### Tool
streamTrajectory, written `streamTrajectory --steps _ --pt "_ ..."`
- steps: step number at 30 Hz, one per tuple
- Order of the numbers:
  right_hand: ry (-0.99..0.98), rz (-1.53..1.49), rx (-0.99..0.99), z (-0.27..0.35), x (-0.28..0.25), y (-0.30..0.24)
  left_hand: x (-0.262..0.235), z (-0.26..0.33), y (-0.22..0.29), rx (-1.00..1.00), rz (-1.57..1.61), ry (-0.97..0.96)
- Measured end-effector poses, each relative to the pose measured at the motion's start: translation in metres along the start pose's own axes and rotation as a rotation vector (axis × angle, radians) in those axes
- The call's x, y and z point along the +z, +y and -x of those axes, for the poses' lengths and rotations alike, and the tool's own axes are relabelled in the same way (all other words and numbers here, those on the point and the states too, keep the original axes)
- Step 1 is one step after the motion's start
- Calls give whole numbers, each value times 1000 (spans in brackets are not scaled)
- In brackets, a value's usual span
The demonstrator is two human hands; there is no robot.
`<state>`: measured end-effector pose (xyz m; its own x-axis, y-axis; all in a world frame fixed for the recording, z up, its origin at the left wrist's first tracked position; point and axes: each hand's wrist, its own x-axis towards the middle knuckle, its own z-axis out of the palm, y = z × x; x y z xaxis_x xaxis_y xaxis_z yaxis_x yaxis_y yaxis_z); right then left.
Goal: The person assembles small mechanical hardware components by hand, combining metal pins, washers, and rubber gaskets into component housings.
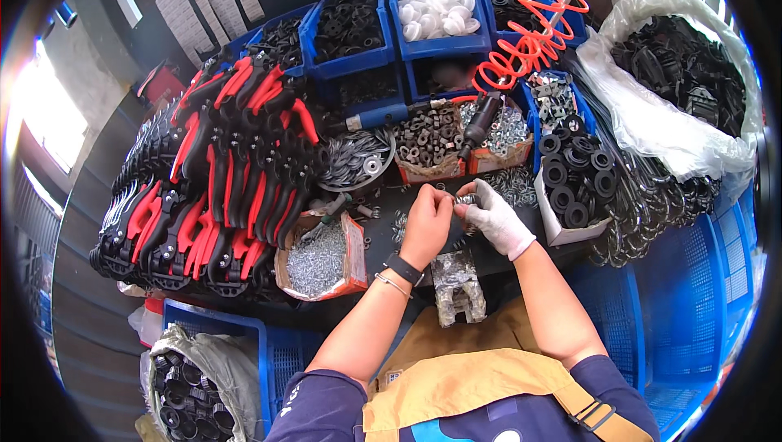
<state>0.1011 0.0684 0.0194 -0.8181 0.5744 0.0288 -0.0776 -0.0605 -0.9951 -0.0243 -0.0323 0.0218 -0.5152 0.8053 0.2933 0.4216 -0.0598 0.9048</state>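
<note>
My left hand (429, 222), bare, with a dark wristband, is closed with its fingertips pinched together; what they hold, if anything, is too small to make out. Close beside it, my right hand (498, 220) wears a pale glove. Its thumb and fingers are closed on a shiny coiled metal piece that looks like a spring (466, 199). Both hands are over the dark bench top, just above a worn metal fixture (458, 285) at the bench's near edge. Loose small springs (513, 188) lie in a pile beyond my right hand.
Red-and-black handled tools (236, 173) are stacked at left. An open box of small metal parts (318, 263) stands nearer. Behind are blue bins (444, 44), a carton of dark nuts (430, 136) and a hanging driver (482, 120) on a red coiled hose. Black rings (574, 181) fill a right-hand box.
</note>
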Motion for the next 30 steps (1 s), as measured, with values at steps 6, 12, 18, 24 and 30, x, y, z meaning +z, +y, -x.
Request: streamTrajectory --steps 6,12,18,24,30 --pt "22 -380 120 -2 19 -1 6 -2 -10 330 -266 142" --pt "65 373 -147 2 9 -5 2 -2 -10 369 -313 88" --pt "50 662 -337 10 6 -18 1 -3 -2 278 -259 10" --pt "-86 851 -574 8 3 -11 1 -4 -16 215 -141 5" --pt "210 232 -164 7 7 0 -3 1 -2 -80 411 -95"
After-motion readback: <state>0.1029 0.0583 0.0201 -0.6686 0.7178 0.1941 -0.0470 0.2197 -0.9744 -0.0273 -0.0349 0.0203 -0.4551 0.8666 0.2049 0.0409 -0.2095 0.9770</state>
